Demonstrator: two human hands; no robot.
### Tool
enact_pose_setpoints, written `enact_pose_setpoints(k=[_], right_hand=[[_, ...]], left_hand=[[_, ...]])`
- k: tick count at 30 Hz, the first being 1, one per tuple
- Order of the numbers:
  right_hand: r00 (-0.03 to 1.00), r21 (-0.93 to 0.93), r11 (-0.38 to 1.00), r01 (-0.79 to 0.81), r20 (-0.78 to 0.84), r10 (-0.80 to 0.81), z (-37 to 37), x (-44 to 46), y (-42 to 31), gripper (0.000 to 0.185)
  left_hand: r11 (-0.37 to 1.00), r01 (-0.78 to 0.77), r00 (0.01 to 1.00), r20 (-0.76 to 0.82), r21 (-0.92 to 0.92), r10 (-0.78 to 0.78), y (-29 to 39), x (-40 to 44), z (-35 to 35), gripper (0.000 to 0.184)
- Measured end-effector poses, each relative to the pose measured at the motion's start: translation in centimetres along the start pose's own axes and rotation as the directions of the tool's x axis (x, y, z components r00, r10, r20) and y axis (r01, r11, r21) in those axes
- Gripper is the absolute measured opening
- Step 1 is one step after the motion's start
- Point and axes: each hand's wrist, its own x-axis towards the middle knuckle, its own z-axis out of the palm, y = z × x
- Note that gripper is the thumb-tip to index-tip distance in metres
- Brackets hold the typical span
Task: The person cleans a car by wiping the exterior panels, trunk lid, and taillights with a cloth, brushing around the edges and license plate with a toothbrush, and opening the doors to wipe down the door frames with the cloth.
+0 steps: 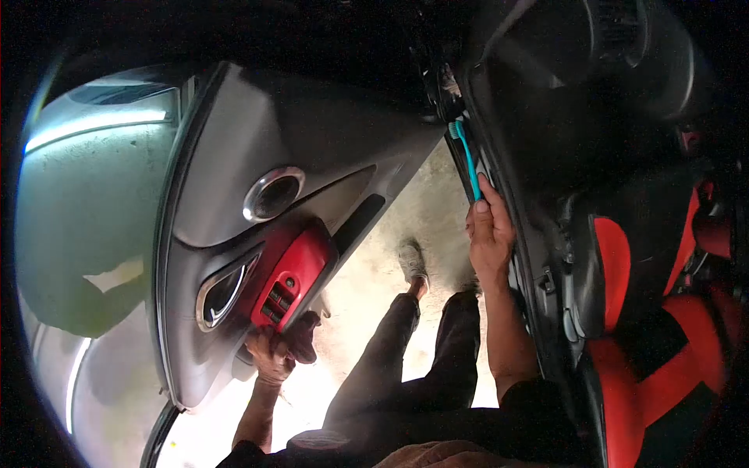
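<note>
A teal toothbrush (470,160) is pinched in my right hand (491,234), its bristles up against the dark door-frame edge near the hinge area. My left hand (270,355) is closed on a dark cloth (303,337) at the lower edge of the open car door (234,148), just below the red armrest panel (300,265) with its window switches (277,303). The chrome door handle (225,295) lies to the left of that panel. Part of the left fingers is hidden against the door.
A round chrome-ringed speaker or vent (273,193) sits on the door panel. Red and black seats (671,366) are on the right, inside the car. Between door and sill, my legs and one shoe (412,261) show over the pale floor (429,203).
</note>
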Motion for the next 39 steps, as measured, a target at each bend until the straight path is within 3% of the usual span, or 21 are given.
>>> enact_pose_setpoints(k=[4,8,12,15,18,21,23,28,30,31,33,34,35,37,38,39], right_hand=[[0.998,-0.092,0.994,0.063,0.015,-0.062,-1.3,-2.4,-2.5,0.041],[0.998,-0.098,0.995,0.018,-0.066,-0.024,-1.7,-5.9,-4.0,0.040],[0.998,-0.032,0.999,0.014,-0.057,-0.016,-2.1,-8.2,-4.8,0.040],[0.996,0.056,0.995,-0.077,-0.050,0.079,-1.6,-9.3,-7.3,0.039],[0.980,-0.208,0.966,0.152,-0.098,-0.175,-0.7,-8.0,-9.2,0.040],[0.876,-0.498,0.769,0.401,-0.038,-0.481,0.4,-4.2,-15.1,0.042],[0.856,-0.542,0.724,0.426,-0.017,-0.517,1.8,-1.9,-20.0,0.042],[0.887,-0.432,0.821,0.374,-0.092,-0.453,2.4,-4.0,-24.9,0.040],[0.893,-0.485,0.798,0.356,-0.073,-0.443,1.5,-6.9,-23.8,0.041],[0.859,-0.527,0.741,0.417,-0.039,-0.511,1.2,-8.0,-23.3,0.042],[0.971,-0.496,0.853,0.160,-0.075,-0.226,0.2,-11.5,-21.1,0.042],[0.994,-0.481,0.877,0.009,-0.092,-0.061,-0.2,-13.5,-20.9,0.042],[0.985,-0.452,0.877,-0.163,-0.116,0.124,-0.1,-15.5,-21.4,0.042],[0.997,-0.449,0.891,-0.063,-0.058,0.041,-1.1,-18.4,-20.2,0.042],[0.995,-0.449,0.888,-0.097,-0.066,0.075,-1.1,-19.6,-21.0,0.042],[0.999,-0.487,0.873,-0.021,-0.040,0.002,-2.3,-20.4,-18.8,0.041]], left_hand=[[1.000,0.000,1.000,-0.012,-0.010,0.000,0.2,0.2,0.2,0.030],[1.000,0.005,1.000,0.005,-0.014,-0.005,0.5,0.7,-0.4,0.031],[0.999,-0.001,1.000,-0.018,-0.036,0.000,0.5,0.9,-0.4,0.035],[0.998,0.008,1.000,0.003,-0.056,-0.008,0.4,0.7,-0.4,0.041],[0.996,0.003,1.000,-0.022,-0.093,-0.006,0.3,1.0,-0.3,0.041],[0.996,0.006,0.999,-0.045,-0.086,-0.010,0.6,1.6,-0.9,0.038],[0.992,0.034,0.999,-0.031,-0.119,-0.038,0.7,1.8,-1.0,0.034],[0.954,0.171,0.984,0.083,-0.245,-0.155,1.2,2.5,-2.6,0.033],[0.947,0.222,0.970,0.155,-0.233,-0.190,1.6,2.2,-2.8,0.036],[0.948,0.224,0.970,0.146,-0.225,-0.194,1.5,2.2,-2.4,0.037],[0.950,0.233,0.969,0.133,-0.206,-0.209,2.0,1.9,-1.9,0.038],[0.954,0.251,0.964,0.130,-0.162,-0.231,2.4,2.2,-2.2,0.037],[0.920,0.311,0.942,0.207,-0.237,-0.265,2.4,1.9,-1.9,0.038],[0.964,0.200,0.979,0.081,-0.176,-0.189,2.2,2.5,-2.3,0.035],[0.964,0.203,0.977,0.102,-0.173,-0.188,2.6,3.2,-3.1,0.035],[0.964,0.208,0.975,0.118,-0.168,-0.189,2.8,4.2,-3.9,0.035]])
